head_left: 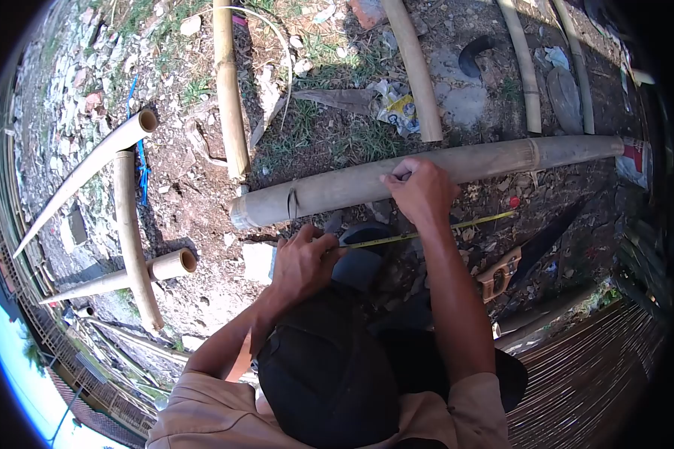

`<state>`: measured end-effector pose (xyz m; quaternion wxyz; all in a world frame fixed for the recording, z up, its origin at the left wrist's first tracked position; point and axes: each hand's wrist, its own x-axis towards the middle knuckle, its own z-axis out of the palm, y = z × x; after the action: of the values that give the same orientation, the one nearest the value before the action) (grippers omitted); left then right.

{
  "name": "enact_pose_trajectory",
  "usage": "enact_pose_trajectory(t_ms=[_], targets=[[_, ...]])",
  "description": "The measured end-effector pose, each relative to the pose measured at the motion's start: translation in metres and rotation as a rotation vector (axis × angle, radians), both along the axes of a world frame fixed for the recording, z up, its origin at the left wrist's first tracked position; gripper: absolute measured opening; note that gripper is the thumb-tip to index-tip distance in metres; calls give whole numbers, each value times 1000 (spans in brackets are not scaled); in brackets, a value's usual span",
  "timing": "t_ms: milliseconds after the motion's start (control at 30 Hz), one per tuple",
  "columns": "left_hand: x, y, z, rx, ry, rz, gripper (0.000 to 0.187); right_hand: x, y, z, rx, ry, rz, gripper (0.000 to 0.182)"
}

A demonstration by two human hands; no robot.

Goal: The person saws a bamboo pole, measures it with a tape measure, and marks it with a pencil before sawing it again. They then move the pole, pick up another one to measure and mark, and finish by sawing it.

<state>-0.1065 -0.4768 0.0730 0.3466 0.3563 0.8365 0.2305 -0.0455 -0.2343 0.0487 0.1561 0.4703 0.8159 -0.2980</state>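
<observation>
A thick grey-brown bamboo pole (487,161) lies crosswise in front of me, with its cut end at the left. My right hand (424,191) rests over the middle of the pole, thumb and fingers pinched together; whatever is between them is too small to make out. Below the pole's left part, my left hand (303,258) is closed at the near end of a yellow tape measure (397,238). The tape's blade stretches to the right, passing under my right forearm, and lies apart from the pole.
A handsaw (502,275) with a wooden handle lies at the right. Bamboo lengths (231,97) point toward the pole from the far side, and others (133,232) cross at the left. Stones, grass and a plastic wrapper (401,112) litter the ground. A black cap (329,374) fills the lower middle.
</observation>
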Motion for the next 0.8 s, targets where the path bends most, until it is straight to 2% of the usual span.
enact_pose_trajectory(t_ms=[67, 167, 433, 500, 533, 600, 633, 700, 733, 800], targets=[[9, -1, -14, -55, -293, 5, 24, 0, 2, 0, -40, -7, -21, 27], [25, -1, -46, -43, -342, -46, 24, -1, 0, -1, -55, -39, -50, 29], [13, 11, -41, -134, -264, -79, 33, 4, 1, -1, -79, 22, -51, 32], [7, 17, -31, -269, 4, -266, 35, 5, 0, -3, -84, 28, -51, 32], [3, 22, -28, -264, 9, -269, 35, 4, 1, -3, -86, 34, -46, 32], [-1, 31, -20, -148, 257, -204, 38, 4, 0, 0, -74, 35, -52, 32], [-8, 41, -14, -145, 259, -204, 38, 3, 0, 1, -66, 38, -53, 32], [-30, 65, -9, -62, 124, 0, 43, 6, -1, -5, -56, 44, -55, 31], [-37, 74, -16, -60, 129, 1, 43, 7, -2, -8, -48, 49, -56, 31], [-44, 90, -36, -35, 144, 111, 56, 8, -3, -9, -38, 79, -47, 31]])
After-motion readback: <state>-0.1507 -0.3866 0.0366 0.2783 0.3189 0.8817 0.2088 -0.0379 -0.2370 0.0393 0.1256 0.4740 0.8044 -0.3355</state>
